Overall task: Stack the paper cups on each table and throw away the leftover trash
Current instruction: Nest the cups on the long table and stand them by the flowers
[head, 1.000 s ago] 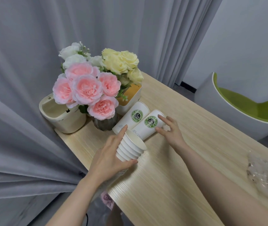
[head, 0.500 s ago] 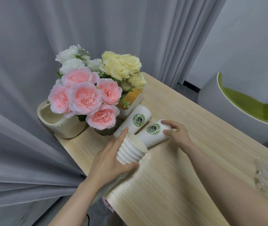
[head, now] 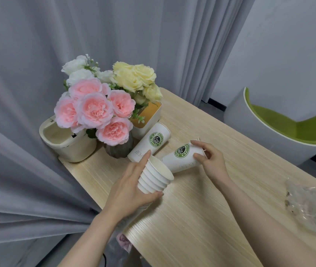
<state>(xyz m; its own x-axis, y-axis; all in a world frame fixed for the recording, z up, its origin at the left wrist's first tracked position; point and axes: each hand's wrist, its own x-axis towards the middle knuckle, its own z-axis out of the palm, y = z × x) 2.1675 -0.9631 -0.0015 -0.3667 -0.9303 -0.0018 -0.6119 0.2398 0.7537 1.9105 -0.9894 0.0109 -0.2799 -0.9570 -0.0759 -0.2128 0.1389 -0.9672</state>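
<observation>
While the left hand (head: pixel 132 191) is wrapping its fingers and thumb around a nested stack of white cups (head: pixel 154 179), mouths tilting toward two o'clock, the right hand (head: pixel 210 158) is pinching the rim end of a tall logo cup (head: pixel 182 157) and holding it tilted, its base pointing at eight o'clock toward the mouth of the stack. That cup is carrying a round green badge with a dark coffee-cup emblem, and the words ENJOY LIFE and COFFEE are circling it; small grey print lower on the wall is too fine to read. A thin stick is poking out by the right fingers at the rim. A second logo cup (head: pixel 149 143) is lying on its side on the wooden table (head: pixel 201 218) at eleven o'clock from the stack, showing the same ENJOY LIFE COFFEE badge, with its rim end pointing to one o'clock. Just behind it, pink, white and yellow flowers (head: pixel 99 105) are standing between a cream container (head: pixel 66 139) and a white box with an orange lining (head: pixel 149 116). A crumpled clear plastic bag (head: pixel 313 207) is lying at the table's three o'clock edge, well apart from the cups.
</observation>
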